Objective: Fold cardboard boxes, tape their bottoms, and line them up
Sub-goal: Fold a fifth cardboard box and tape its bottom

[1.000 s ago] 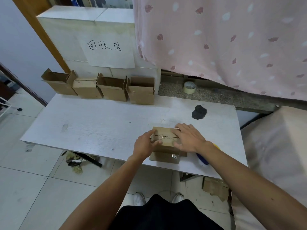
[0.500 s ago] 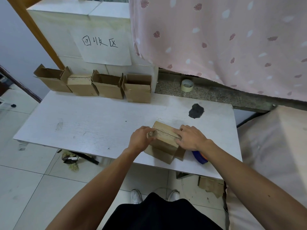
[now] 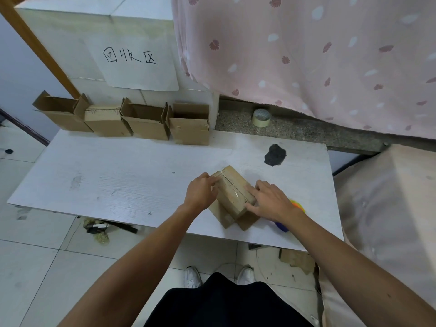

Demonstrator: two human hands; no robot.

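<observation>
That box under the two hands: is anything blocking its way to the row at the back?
Nothing visible does. The taped box has the left hand and right hand on it, and the table between it and the row of boxes shows only bare surface. The dark patch lies flat, off to the right.

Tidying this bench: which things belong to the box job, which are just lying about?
Job: taped box, left hand, right hand, row of boxes, tape roll.
Lying about: black lump, floor scraps, perhaps the bright object.

left hand [image 3: 200, 195] with fingers curled, right hand [image 3: 271, 202] with fingers spread flat.
</observation>
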